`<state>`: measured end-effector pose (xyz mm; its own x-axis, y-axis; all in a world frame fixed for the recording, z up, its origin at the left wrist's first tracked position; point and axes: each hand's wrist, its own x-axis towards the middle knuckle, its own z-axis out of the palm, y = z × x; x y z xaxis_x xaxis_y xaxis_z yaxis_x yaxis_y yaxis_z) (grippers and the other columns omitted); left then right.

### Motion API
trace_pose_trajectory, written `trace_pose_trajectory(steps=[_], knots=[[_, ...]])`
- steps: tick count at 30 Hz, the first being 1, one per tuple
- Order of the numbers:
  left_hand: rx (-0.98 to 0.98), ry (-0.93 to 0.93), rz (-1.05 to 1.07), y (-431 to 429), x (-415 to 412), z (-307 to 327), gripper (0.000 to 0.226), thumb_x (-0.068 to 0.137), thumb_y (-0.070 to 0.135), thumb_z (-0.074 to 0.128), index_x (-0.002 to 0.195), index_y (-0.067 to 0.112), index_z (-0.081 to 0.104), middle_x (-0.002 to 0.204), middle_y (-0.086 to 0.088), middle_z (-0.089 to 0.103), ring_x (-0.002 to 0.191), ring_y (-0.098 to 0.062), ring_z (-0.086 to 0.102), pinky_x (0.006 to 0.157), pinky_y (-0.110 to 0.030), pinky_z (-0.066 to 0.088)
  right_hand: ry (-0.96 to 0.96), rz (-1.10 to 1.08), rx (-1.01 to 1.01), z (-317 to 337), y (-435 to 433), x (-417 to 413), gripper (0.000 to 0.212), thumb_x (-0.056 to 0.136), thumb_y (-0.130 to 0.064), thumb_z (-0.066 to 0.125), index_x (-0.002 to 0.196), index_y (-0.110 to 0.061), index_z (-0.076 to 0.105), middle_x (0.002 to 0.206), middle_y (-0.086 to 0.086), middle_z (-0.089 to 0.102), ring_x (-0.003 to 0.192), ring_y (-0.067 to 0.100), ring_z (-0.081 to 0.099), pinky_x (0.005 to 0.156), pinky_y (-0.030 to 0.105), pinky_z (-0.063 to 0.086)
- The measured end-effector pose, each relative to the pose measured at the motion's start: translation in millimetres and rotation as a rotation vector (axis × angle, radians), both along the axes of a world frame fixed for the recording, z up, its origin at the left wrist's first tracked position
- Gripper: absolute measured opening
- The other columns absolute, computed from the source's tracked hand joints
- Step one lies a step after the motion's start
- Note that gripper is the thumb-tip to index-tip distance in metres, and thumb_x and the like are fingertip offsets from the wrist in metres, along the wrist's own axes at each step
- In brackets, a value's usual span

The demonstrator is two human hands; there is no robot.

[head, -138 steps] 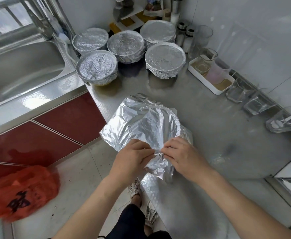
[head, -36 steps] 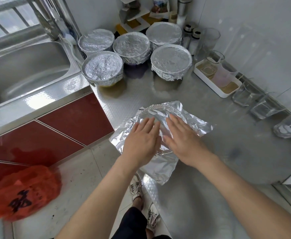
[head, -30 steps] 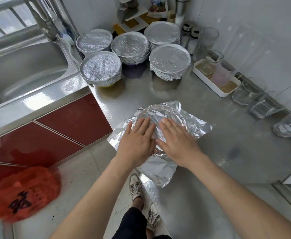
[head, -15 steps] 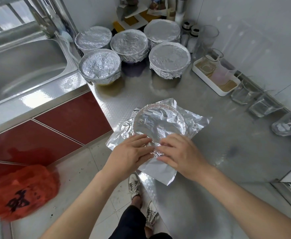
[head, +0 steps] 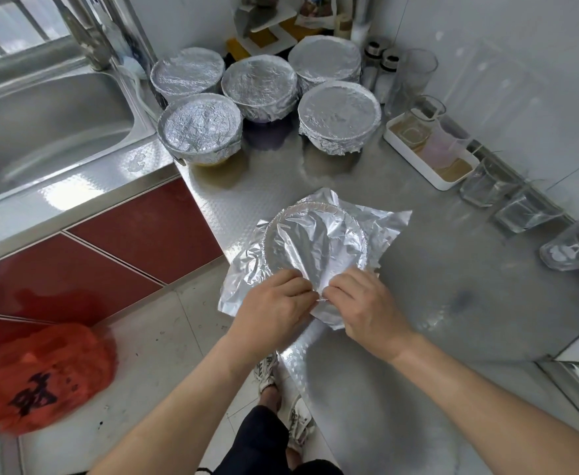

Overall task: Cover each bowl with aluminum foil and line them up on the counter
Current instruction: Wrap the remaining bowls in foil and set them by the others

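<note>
Foil sheet [head: 319, 245] over bowl, near edge between both pinching hands.

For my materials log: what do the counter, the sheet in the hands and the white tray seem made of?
Counter: stainless steel by its look, embossed, dully reflective. Sheet: thin aluminum foil, shiny, sharply creased. White tray: smooth, glossy; plastic or ceramic, cannot tell.

Kitchen corner, seen from above. A stainless-steel counter [head: 452, 337] with an embossed surface fills the centre and right of the frame. At upper left, a steel sink [head: 58, 132] and faucet [head: 86, 39] sit beneath a barred window [head: 14, 32] admitting daylight, which glares off the metal. Glossy red cabinet doors [head: 137, 241] stand below the sink. White tiled wall [head: 521, 63] at upper right; pale tiled floor [head: 164, 337] at lower left.
</note>
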<state>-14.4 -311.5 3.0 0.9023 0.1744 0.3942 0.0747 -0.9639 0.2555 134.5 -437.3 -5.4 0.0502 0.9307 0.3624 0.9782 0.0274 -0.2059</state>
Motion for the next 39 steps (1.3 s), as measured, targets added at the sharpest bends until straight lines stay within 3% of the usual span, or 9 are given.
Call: trace_pose_trajectory(steps=[4,7,11,15,18,25,30,34,39], knots=[[-0.009,0.035,0.057,-14,16,-5,0.016,0.087,0.016,0.062,0.074,0.012,0.071,0.076,0.001,0.063,0.078,-0.022,0.056,0.072,-0.031,0.047,0.073,0.011,-0.063,5,-5,15,0.012,0.080,-0.003,0.059,0.084,-0.012,0.065,0.086,0.001,0.058,0.081,0.023,0.052,0.079,0.029,0.038],[-0.098,0.079,0.122,-20,18,-4,0.016,0.088,0.023,0.061,0.080,0.014,0.072,0.082,0.002,0.065,0.082,-0.020,0.056,0.074,-0.030,0.048,0.164,-0.046,-0.113,13,-11,21,0.013,0.084,-0.022,0.058,0.090,-0.017,0.070,0.092,-0.005,0.060,0.090,0.018,0.055,0.090,0.028,0.036],[-0.252,0.087,0.190,-11,3,8,0.029,0.095,0.031,0.049,0.096,0.016,0.073,0.098,0.005,0.067,0.093,-0.017,0.058,0.076,-0.027,0.049,0.296,-0.090,-0.115,17,-13,15,0.014,0.081,-0.026,0.067,0.089,-0.018,0.074,0.089,-0.007,0.063,0.085,0.015,0.057,0.083,0.020,0.033],[-0.281,0.167,0.182,2,-14,9,0.033,0.093,0.041,0.049,0.104,0.022,0.073,0.107,0.011,0.067,0.106,-0.013,0.058,0.077,-0.028,0.054,0.262,-0.093,-0.115,11,-11,7,0.006,0.080,-0.018,0.075,0.086,-0.016,0.074,0.085,-0.005,0.064,0.082,0.018,0.056,0.083,0.019,0.034],[-0.256,0.172,0.148,7,-16,5,0.033,0.090,0.043,0.051,0.102,0.024,0.075,0.101,0.011,0.068,0.101,-0.012,0.060,0.072,-0.028,0.055,0.227,-0.077,-0.081,5,-8,5,0.011,0.076,-0.008,0.079,0.082,-0.013,0.072,0.083,-0.003,0.063,0.079,0.020,0.055,0.080,0.024,0.038],[-0.065,0.092,0.117,-3,-3,-2,0.028,0.091,0.034,0.055,0.080,0.017,0.075,0.078,0.006,0.062,0.077,-0.015,0.057,0.058,-0.028,0.050,0.154,0.017,-0.053,-1,-7,19,0.023,0.073,0.013,0.069,0.082,-0.008,0.066,0.088,0.003,0.061,0.087,0.022,0.053,0.080,0.030,0.045],[-0.039,0.101,0.195,-27,16,-5,0.026,0.090,0.031,0.056,0.075,0.016,0.071,0.071,0.003,0.056,0.069,-0.019,0.052,0.057,-0.034,0.048,0.170,-0.049,-0.093,13,-14,40,0.020,0.077,-0.001,0.069,0.090,-0.015,0.071,0.097,-0.002,0.064,0.098,0.022,0.058,0.086,0.035,0.043],[-0.209,0.076,0.238,-32,11,3,0.029,0.088,0.040,0.054,0.092,0.019,0.073,0.083,0.006,0.062,0.078,-0.017,0.056,0.057,-0.030,0.049,0.232,-0.037,-0.171,22,-19,29,0.021,0.083,-0.022,0.060,0.100,-0.021,0.072,0.104,-0.008,0.064,0.099,0.018,0.057,0.082,0.031,0.042],[-0.226,0.096,0.204,-16,-13,4,0.030,0.089,0.041,0.053,0.093,0.022,0.075,0.088,0.009,0.063,0.084,-0.014,0.056,0.061,-0.030,0.052,0.217,0.040,-0.154,12,-16,16,0.019,0.077,-0.011,0.078,0.095,-0.013,0.072,0.095,-0.001,0.063,0.089,0.021,0.058,0.075,0.037,0.051]])
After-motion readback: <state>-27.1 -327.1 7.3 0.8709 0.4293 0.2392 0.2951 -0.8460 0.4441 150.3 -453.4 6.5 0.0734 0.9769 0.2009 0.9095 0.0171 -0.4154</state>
